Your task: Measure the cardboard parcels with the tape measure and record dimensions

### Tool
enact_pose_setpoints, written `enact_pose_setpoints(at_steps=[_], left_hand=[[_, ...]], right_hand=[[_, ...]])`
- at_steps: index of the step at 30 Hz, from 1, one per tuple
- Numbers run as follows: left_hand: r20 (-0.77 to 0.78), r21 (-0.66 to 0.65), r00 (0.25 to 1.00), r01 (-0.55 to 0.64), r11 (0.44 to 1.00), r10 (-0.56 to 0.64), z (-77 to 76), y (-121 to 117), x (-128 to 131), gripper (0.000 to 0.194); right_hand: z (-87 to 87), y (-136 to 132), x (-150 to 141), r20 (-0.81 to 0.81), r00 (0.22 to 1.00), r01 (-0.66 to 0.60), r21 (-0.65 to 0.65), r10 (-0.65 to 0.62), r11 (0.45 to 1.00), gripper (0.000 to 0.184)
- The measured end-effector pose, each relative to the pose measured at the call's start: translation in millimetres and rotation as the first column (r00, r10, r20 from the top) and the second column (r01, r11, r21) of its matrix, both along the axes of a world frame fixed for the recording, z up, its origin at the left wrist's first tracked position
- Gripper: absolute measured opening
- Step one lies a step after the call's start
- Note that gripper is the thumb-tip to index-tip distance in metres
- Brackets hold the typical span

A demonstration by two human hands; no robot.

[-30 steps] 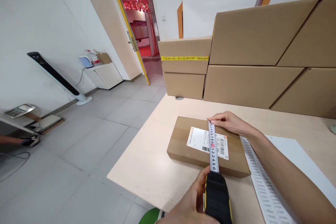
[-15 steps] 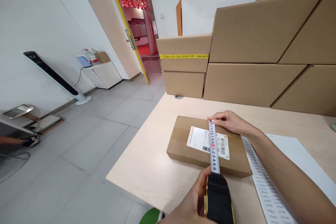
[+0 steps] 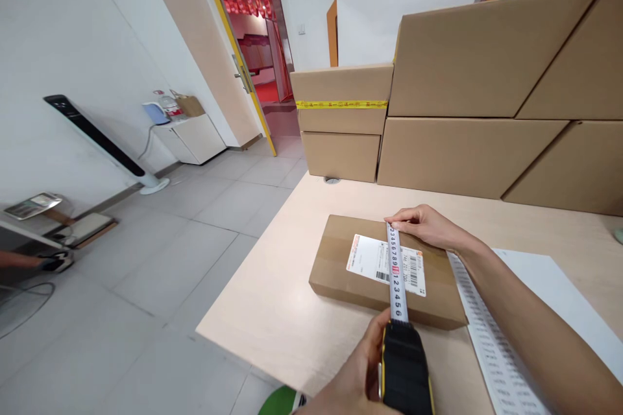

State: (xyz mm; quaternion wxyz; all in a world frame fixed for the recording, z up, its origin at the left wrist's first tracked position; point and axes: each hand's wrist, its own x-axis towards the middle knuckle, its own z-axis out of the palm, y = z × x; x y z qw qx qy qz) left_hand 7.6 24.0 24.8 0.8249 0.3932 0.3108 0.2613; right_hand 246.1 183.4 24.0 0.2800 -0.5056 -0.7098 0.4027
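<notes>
I see almost no new movement: my left hand (image 3: 354,373) grips the tape measure (image 3: 406,363), my right hand (image 3: 428,225) pinches its strip (image 3: 396,282) at far edge of the box (image 3: 333,262), lower right of the frame, so strip seems steady

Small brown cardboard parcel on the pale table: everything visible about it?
The small brown cardboard parcel lies flat on the pale table, shallow, rectangular, seemingly closed. A white printed barcode label sits on top. The white tape measure blade crosses both; the right hand holds its end at the parcel's far edge.
</notes>
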Motion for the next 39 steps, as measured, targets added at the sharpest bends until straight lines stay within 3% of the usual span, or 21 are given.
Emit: enact_pose_setpoints(at_steps=[7, 11, 13, 16, 20, 25, 31, 39], left_hand=[[-0.011, 0.038, 1.000, -0.007, 0.999, 0.007, 2.0, 0, -1, 0.088], [-0.120, -0.015, 0.993, 0.002, 1.000, -0.004, 11.0, 2, 3, 0.068], [-0.146, -0.042, 0.989, 0.024, 0.999, -0.030, 9.4, 3, 4, 0.070], [-0.022, -0.027, 0.999, 0.039, 0.999, -0.040, -0.8, 2, 1, 0.089], [0.045, -0.037, 0.999, 0.021, 0.999, -0.019, -11.3, 0, -3, 0.081], [0.230, -0.060, 0.972, 0.059, 0.996, -0.044, -9.1, -3, -3, 0.089], [0.247, -0.084, 0.969, 0.027, 0.996, -0.006, -9.7, -4, -1, 0.088], [0.254, -0.031, 0.966, 0.063, 0.998, -0.054, -13.1, -2, -4, 0.079]], right_hand=[[0.3, 0, 0, -0.010, 1.000, 0.004, -0.009, -0.004, 1.000, 0.043], [0.4, 0, 0, -0.011, 1.000, 0.010, -0.010, -0.010, 1.000, 0.041], [0.3, 0, -1, -0.011, 1.000, 0.016, -0.010, -0.016, 1.000, 0.040], [0.5, -1, -1, -0.014, 1.000, 0.018, -0.018, -0.018, 1.000, 0.040], [1.8, -2, -2, -0.016, 1.000, 0.020, -0.041, -0.021, 0.999, 0.043], [2.8, -3, -2, -0.045, 0.999, 0.016, -0.059, -0.018, 0.998, 0.041], [1.0, -2, -1, -0.066, 0.998, 0.012, -0.045, -0.015, 0.999, 0.040], [-1.6, -1, 0, -0.065, 0.998, 0.006, -0.044, -0.008, 0.999, 0.040]])
